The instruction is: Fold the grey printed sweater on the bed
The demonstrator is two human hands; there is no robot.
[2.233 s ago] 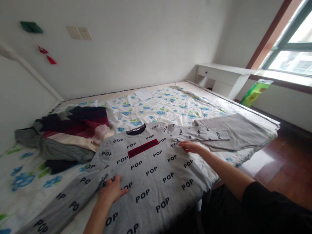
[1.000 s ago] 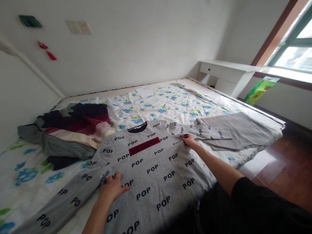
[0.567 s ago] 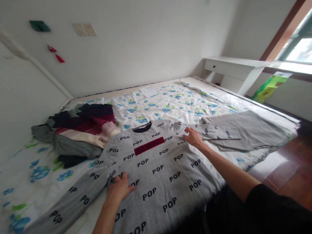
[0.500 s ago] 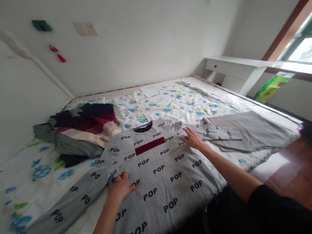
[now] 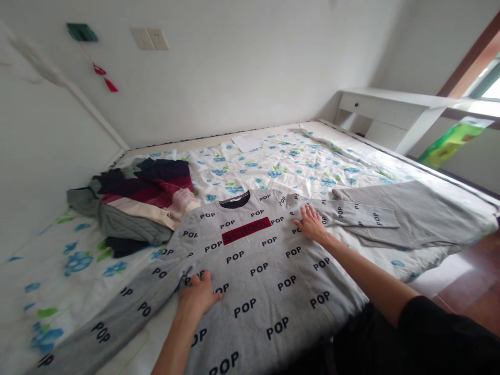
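Your right hand point(image 5: 312, 225) and your left hand point(image 5: 198, 298) both lie open and flat with the fingers spread, resting on the grey sweatshirt with black POP lettering and a red SCHOOL band point(image 5: 250, 271); neither is clenched or grasping. The sweatshirt lies spread face up on a white quilt with blue flowers point(image 5: 300, 166). Its sleeve on your right reaches over a grey ribbed knit garment point(image 5: 414, 216). Left of the sweatshirt sits a stack of dark, red, cream and grey clothes point(image 5: 136, 200), and beyond its collar lies a sheet of white paper point(image 5: 246, 142).

Sliding your hands could drag the quilt's wrinkles into the sweatshirt or shift the ribbed garment. The near hem could also slip off the bed edge.

Counted: two hands, one sweatshirt, one ribbed garment, one paper; the stack's number is hidden.
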